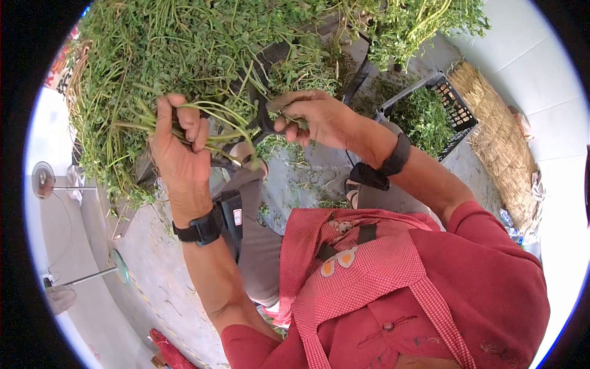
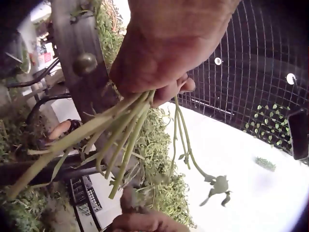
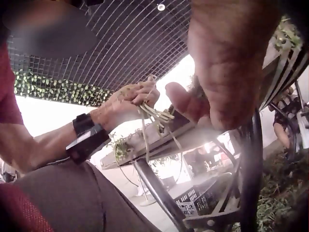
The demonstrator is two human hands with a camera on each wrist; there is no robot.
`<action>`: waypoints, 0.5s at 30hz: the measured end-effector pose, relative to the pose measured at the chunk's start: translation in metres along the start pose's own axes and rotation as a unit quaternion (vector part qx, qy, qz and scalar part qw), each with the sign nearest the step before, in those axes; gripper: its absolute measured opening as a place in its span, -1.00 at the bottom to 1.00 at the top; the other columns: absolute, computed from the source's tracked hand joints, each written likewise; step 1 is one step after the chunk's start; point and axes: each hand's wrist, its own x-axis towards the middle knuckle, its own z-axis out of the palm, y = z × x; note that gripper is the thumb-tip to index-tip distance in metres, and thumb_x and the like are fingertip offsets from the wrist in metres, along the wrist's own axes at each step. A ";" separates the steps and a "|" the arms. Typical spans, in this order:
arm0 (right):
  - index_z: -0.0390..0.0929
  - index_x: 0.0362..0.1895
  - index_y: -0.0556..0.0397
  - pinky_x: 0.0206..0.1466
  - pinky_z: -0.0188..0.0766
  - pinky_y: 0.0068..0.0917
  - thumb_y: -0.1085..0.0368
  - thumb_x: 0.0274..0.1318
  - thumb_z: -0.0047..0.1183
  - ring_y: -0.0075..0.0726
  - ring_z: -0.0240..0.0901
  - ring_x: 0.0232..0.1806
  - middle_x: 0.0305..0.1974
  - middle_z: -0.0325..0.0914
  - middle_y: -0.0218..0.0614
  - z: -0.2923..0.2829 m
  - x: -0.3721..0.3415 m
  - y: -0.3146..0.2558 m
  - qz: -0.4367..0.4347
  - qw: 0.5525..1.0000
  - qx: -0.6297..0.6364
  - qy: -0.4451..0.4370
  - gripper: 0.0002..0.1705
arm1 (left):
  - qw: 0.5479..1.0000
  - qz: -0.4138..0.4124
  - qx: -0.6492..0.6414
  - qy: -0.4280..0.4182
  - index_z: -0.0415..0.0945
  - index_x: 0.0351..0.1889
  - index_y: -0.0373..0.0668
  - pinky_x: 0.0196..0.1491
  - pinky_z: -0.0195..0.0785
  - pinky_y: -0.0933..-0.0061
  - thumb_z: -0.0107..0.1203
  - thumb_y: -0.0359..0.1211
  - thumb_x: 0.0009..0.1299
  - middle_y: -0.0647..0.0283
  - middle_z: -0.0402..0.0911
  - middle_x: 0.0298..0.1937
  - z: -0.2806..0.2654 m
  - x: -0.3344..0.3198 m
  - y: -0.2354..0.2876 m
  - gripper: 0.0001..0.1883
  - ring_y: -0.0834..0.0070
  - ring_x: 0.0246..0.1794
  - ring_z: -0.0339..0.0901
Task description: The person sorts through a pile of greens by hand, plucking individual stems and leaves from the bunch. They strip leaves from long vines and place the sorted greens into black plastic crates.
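My left hand (image 1: 182, 144) grips a small bunch of green stems (image 2: 125, 128), held up over the edge of the heaped greens. Their thick ends stick out on one side of the fist, and thinner stems (image 1: 230, 117) with a few leaves arch out toward the right hand. My right hand (image 1: 322, 120) is raised to the right of the bunch, thumb and fingers curled inward. A bit of green leaf (image 1: 301, 123) shows between its fingers and palm, partly hidden by them. In the right wrist view, the right thumb and fingertips are close to the bunch.
A large heap of leafy greens (image 1: 178, 49) covers the surface in front. To the right, a black plastic crate (image 1: 458, 107) holds more greens, beside a straw bundle (image 1: 498, 141). Loose bits lie on the grey floor (image 1: 307, 166). A fan-like stand (image 1: 92, 277) is at the left.
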 end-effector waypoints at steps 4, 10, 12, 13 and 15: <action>0.48 -0.31 0.10 -0.68 0.13 -0.61 0.15 0.15 -0.02 -0.57 0.29 -0.67 -0.55 0.45 -0.39 0.012 0.000 -0.009 0.008 0.999 -0.032 -0.025 -0.75 | 1.000 -0.022 0.004 0.011 0.36 -0.35 -0.16 -0.73 -0.19 0.70 -0.16 -0.19 0.46 0.43 0.18 -0.63 0.003 0.002 -0.002 -0.74 0.72 -0.71 0.00; 0.50 -0.48 0.05 -0.69 0.00 -0.63 0.03 0.13 0.05 -0.68 0.13 -0.74 -0.71 0.33 -0.53 0.023 -0.008 0.002 -0.024 0.985 -0.138 -0.097 -0.65 | 1.000 -0.020 0.018 0.012 0.38 -0.33 -0.17 -0.73 -0.19 0.70 -0.15 -0.19 0.46 0.42 0.19 -0.63 0.003 0.001 -0.007 -0.74 0.71 -0.72 0.00; 0.51 -0.50 0.06 -0.69 -0.04 -0.64 0.07 0.11 0.08 -0.69 0.11 -0.73 -0.71 0.31 -0.55 0.030 -0.014 0.001 -0.012 0.989 -0.119 -0.090 -0.68 | 0.999 -0.022 0.019 0.014 0.38 -0.33 -0.17 -0.73 -0.18 0.70 -0.14 -0.19 0.46 0.42 0.20 -0.63 0.001 0.001 -0.008 -0.74 0.70 -0.72 0.00; 0.48 -0.51 0.07 -0.69 -0.02 -0.63 0.15 0.13 0.06 -0.67 0.10 -0.74 -0.72 0.29 -0.52 0.031 -0.014 0.001 0.001 0.991 -0.102 -0.091 -0.72 | 1.000 -0.018 0.021 0.009 0.39 -0.33 -0.17 -0.73 -0.19 0.69 -0.14 -0.19 0.45 0.42 0.20 -0.63 0.000 0.001 -0.008 -0.74 0.70 -0.72 0.00; 0.45 -0.52 0.09 -0.68 0.00 -0.63 0.23 0.15 0.05 -0.65 0.09 -0.75 -0.73 0.28 -0.50 0.032 -0.015 0.002 0.012 0.992 -0.086 -0.091 -0.76 | 1.000 -0.014 0.023 0.001 0.40 -0.33 -0.17 -0.73 -0.19 0.69 -0.13 -0.19 0.45 0.42 0.21 -0.63 0.002 0.001 -0.010 -0.74 0.70 -0.73 0.00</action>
